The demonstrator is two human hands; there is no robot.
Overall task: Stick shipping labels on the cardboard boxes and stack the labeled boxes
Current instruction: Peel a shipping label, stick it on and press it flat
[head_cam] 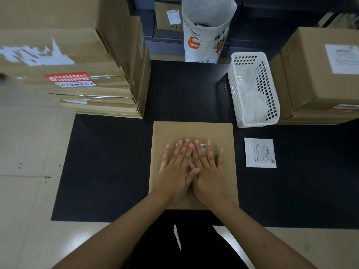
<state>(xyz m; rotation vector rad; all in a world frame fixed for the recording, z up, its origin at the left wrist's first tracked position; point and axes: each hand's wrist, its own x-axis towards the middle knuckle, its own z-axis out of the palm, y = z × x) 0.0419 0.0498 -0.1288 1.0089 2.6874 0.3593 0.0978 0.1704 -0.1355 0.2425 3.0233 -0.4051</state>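
Note:
A flat brown cardboard box [223, 136] lies on the black table [108, 162] in front of me. My left hand [175, 167] and my right hand [206, 167] lie flat side by side on its top, fingers spread, palms down. They cover most of a white shipping label [203, 146]; only a corner with a QR code shows between the right fingers. A second white label [260, 152] with a barcode lies loose on the table, right of the box.
A tall stack of cardboard boxes [93, 88] stands at the back left. More boxes [314, 74], the top one labeled, are stacked at the right. A white plastic basket [252, 90] holding crumpled backing paper sits between. A white printed bag [207, 30] stands behind the table.

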